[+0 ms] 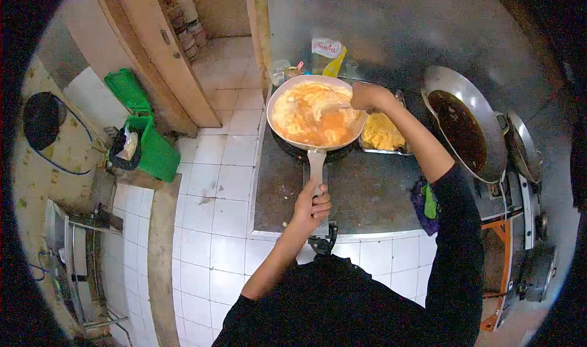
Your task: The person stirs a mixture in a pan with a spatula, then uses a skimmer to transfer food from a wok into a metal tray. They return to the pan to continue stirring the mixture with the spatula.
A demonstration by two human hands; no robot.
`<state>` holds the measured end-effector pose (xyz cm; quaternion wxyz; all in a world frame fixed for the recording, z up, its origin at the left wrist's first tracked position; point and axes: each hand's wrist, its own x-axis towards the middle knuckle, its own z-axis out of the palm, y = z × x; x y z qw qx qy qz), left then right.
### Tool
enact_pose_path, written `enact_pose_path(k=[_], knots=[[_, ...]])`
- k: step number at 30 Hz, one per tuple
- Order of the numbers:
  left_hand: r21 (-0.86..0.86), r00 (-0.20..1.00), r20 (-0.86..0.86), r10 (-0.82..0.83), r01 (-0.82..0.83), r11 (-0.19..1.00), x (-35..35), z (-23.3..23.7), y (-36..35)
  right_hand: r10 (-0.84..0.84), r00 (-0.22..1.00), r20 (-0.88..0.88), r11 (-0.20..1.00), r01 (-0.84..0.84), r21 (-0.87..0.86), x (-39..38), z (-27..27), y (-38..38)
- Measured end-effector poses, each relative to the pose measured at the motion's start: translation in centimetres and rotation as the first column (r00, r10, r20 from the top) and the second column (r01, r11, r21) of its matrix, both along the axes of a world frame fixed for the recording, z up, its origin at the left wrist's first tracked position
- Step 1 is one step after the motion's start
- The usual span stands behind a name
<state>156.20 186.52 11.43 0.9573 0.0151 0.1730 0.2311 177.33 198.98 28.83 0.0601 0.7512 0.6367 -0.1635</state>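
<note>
Far left there's a dark round thing (pixel 40 118) hanging on the stained wall, and next to it a green bin (pixel 150 145) with its lid flipped up, sitting on the white tiled floor (pixel 214 188) by a wooden door frame.

Moving over to the counter (pixel 367 194): the person's left hand (pixel 312 206) is wrapped around the end of the pale handle (pixel 317 163), fingers curled tight on it, knuckles facing the camera. The handle runs straight up to a light-coloured pan (pixel 287 96) sitting on a burner at the counter's back left. The pan is pretty much full of egg (pixel 306 118), yellow with orange patches, spread almost to the rim.

Behind the pan there's a yellow oil packet (pixel 327 48) and a couple of small containers against the wall.

The right hand (pixel 370 96) is over the pan's right edge, closed into a fist around what looks like a pale spatula (pixel 335 107), with the blade resting on the egg.

Just right of the pan, touching it or near enough, is a metal tray (pixel 400 151) holding more yellow cooked egg. A purple and green cloth (pixel 427 205) lies at the counter's right edge. Further right is a big wok (pixel 446 81) with dark liquid in it.
</note>
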Motion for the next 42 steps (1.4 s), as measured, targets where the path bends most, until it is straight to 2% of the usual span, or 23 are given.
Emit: enact_pose_path(k=[1, 3, 4, 6, 8, 9, 10, 14, 16, 17, 19, 20, 21, 23, 24, 26, 27, 29, 35, 36, 38, 41, 42], knots=[[-0.001, 1.000, -0.003, 0.002, -0.002, 1.000, 0.0, 0.0, 0.0, 0.002, 1.000, -0.003, 1.000, -0.002, -0.001, 0.0, -0.5, 0.3], [0.044, 1.000, -0.024, 0.004, -0.003, 0.999, -0.1, -0.1, 0.0, 0.083, 0.986, -0.144, 0.984, -0.059, 0.165, -0.3, -1.2, 0.9], [0.045, 1.000, -0.026, 0.009, -0.008, 0.999, -0.1, -0.1, 0.0, 0.088, 0.985, -0.146, 0.984, -0.063, 0.167, -0.1, -1.9, 1.8], [0.016, 1.000, -0.031, -0.002, 0.003, 1.000, -0.1, -0.1, 0.0, 0.076, 0.997, 0.015, 0.994, -0.077, 0.081, 0.4, -2.8, 4.2], [0.019, 0.999, -0.046, 0.011, -0.011, 1.000, 0.0, 0.3, 0.0, 0.031, 1.000, -0.003, 0.994, -0.031, 0.109, 0.4, -2.4, 5.2], [0.023, 0.998, -0.059, 0.016, -0.015, 1.000, 0.0, 0.4, -0.1, -0.023, 1.000, -0.020, 0.991, 0.025, 0.135, 0.3, -1.9, 5.4], [0.026, 0.998, -0.060, 0.017, -0.015, 1.000, -0.1, 0.5, -0.1, 0.032, 0.999, -0.019, 0.993, -0.030, 0.112, 0.6, -1.0, 5.4], [0.012, 1.000, -0.008, 0.000, 0.000, 1.000, 0.0, 0.6, 0.0, 0.053, 0.999, 0.000, 0.990, -0.053, 0.129, -0.7, 6.6, 1.0], [0.016, 1.000, 0.012, -0.005, 0.005, 1.000, 0.0, 0.4, 0.0, -0.030, 0.994, -0.107, 0.993, 0.018, -0.115, -0.2, 8.9, -0.3], [0.000, 1.000, 0.024, 0.000, 0.000, 1.000, 0.0, 0.4, 0.0, -0.037, 0.993, -0.111, 0.993, 0.025, -0.111, 0.2, 8.9, -0.5], [-0.008, 0.999, 0.033, 0.000, 0.000, 1.000, 0.0, 0.5, 0.0, -0.074, 0.995, -0.066, 0.887, 0.035, -0.461, 0.9, 8.5, -0.4], [0.023, 1.000, 0.028, -0.003, 0.003, 1.000, -0.1, 0.6, 0.0, -0.120, 0.992, -0.046, 0.833, 0.075, -0.549, 1.2, 7.5, -0.2], [0.053, 1.000, 0.023, -0.006, 0.004, 0.999, -0.1, 0.7, 0.0, -0.123, 0.991, -0.047, 0.836, 0.077, -0.544, 1.4, 6.5, -0.4], [0.041, 1.000, 0.025, -0.009, 0.008, 0.999, 0.0, 0.5, 0.1, -0.115, 0.976, -0.186, 0.802, -0.019, -0.597, 1.4, 4.4, -1.0], [0.021, 1.000, 0.025, -0.010, 0.009, 1.000, -0.1, 0.4, 0.1, -0.111, 0.976, -0.187, 0.802, -0.023, -0.596, 1.3, 2.9, -1.0], [0.030, 0.999, 0.032, -0.009, 0.008, 1.000, -0.2, 0.3, 0.1, -0.077, 0.949, -0.307, 0.887, -0.076, -0.455, 0.7, 0.9, -1.1], [0.037, 0.999, 0.040, -0.013, 0.011, 0.999, -0.1, 0.3, 0.1, -0.068, 0.951, -0.303, 0.887, -0.081, -0.455, -0.1, 0.7, -1.3], [0.033, 1.000, 0.002, -0.001, 0.001, 0.999, 0.0, 0.3, 0.0, -0.041, 0.957, -0.288, 0.953, -0.050, -0.300, -2.3, 0.2, -1.4], [0.045, 0.999, -0.049, -0.011, 0.013, 0.999, -0.1, 0.2, 0.1, 0.061, 0.954, -0.295, 0.971, -0.124, -0.203, -5.4, -0.9, 1.8], [0.046, 0.997, -0.078, -0.011, 0.014, 0.999, -0.1, 0.3, 0.1, 0.154, 0.965, -0.215, 0.963, -0.195, -0.188, -5.0, -3.1, 4.1], [0.062, 0.995, -0.098, 0.020, -0.014, 0.998, 0.1, 0.0, 0.1, 0.263, 0.956, -0.127, 0.942, -0.283, -0.179, -6.4, -2.9, 5.0], [0.038, 0.990, -0.131, 0.054, -0.050, 0.998, 0.2, -0.3, 0.0, 0.246, 0.969, -0.010, 0.959, -0.244, -0.146, -8.7, -2.1, 5.3], [0.000, 0.989, -0.141, 0.049, -0.050, 0.999, 0.2, -0.2, 0.0, 0.264, 0.964, 0.039, 0.964, -0.262, -0.055, -8.9, -2.3, 5.4]])
